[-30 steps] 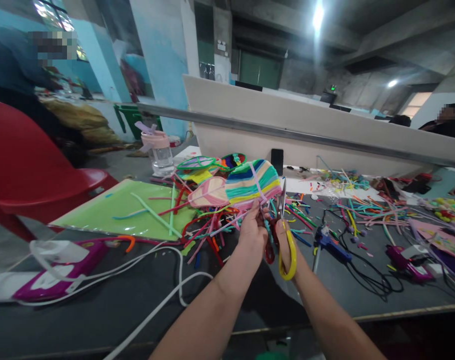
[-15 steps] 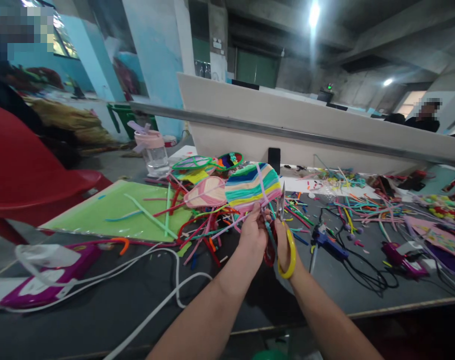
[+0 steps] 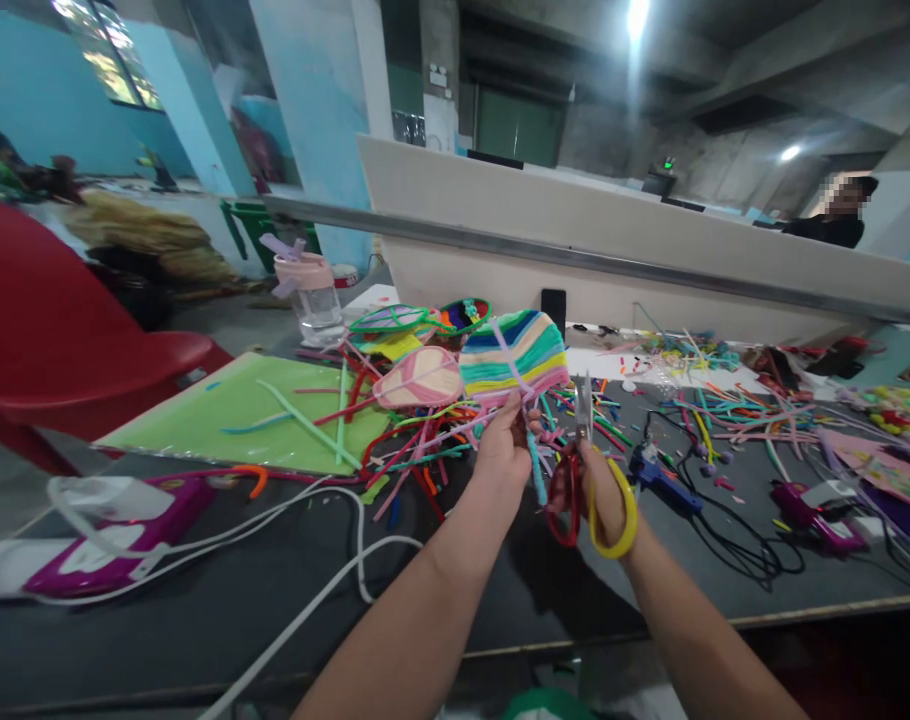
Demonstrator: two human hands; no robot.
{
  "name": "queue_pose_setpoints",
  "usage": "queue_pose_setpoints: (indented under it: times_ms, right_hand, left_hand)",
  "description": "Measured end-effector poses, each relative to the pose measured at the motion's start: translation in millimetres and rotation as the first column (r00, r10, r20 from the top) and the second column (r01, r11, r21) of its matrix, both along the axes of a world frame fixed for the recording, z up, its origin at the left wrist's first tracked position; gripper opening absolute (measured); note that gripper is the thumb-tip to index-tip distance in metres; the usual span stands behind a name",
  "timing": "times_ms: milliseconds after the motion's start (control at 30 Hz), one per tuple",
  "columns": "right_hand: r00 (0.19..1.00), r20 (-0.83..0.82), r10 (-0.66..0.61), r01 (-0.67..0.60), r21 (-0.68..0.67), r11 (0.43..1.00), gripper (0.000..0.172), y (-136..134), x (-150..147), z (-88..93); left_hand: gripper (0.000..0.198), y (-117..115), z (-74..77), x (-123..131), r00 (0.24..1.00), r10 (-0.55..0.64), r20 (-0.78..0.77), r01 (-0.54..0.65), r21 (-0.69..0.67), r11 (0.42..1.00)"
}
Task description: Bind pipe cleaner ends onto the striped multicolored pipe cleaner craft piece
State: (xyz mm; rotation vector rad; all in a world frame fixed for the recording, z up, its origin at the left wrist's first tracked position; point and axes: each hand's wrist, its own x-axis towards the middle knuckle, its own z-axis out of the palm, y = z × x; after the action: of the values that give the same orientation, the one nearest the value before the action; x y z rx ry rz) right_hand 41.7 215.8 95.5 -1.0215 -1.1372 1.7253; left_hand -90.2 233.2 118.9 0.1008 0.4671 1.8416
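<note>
L hand (image 3: 506, 446) pinches the striped fuzzy piece (image 3: 515, 360) near its lower edge, held up over the worktop (image 3: 162, 640) w/ loose pipe cleaners (image 3: 425, 465) scattered abt; R hand (image 3: 603, 485) is closed round the scissors (image 3: 583, 408), blades pointing up, just beside the piece but apart from it. Prob a trimming step, imo. Next cut'd call for a steady L grip & blades brought in, clear of skin.

The craft piece (image 3: 530, 358) has stripes of blue, teal, cream, yellow and pink, crossed by a lilac strip (image 3: 504, 348). The scissors (image 3: 583, 412) have silver blades, a red loop (image 3: 575, 507) and a yellow loop (image 3: 631, 522). The sheet (image 3: 192, 412) is light green, the chair (image 3: 50, 320) red, the glue gun (image 3: 669, 487) blue.
</note>
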Motion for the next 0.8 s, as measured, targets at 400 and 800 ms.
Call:
queue_pose_setpoints:
  times_ms: [400,800]
  right_hand:
    - [0.991,-0.131,0.007,0.008,0.115,0.993,0.039,29,31,27.7]
    - [0.996,-0.063,0.055,-0.041,0.202,0.979,0.031,22,52,19.7]
  left_hand:
    - [0.015,3,-7.1,4,0.931,0.025,-0.365,0.041,0.173,0.984]
    - [0.011,6,-10.5,6,0.856,0.115,-0.504,-0.011,0.206,0.979]
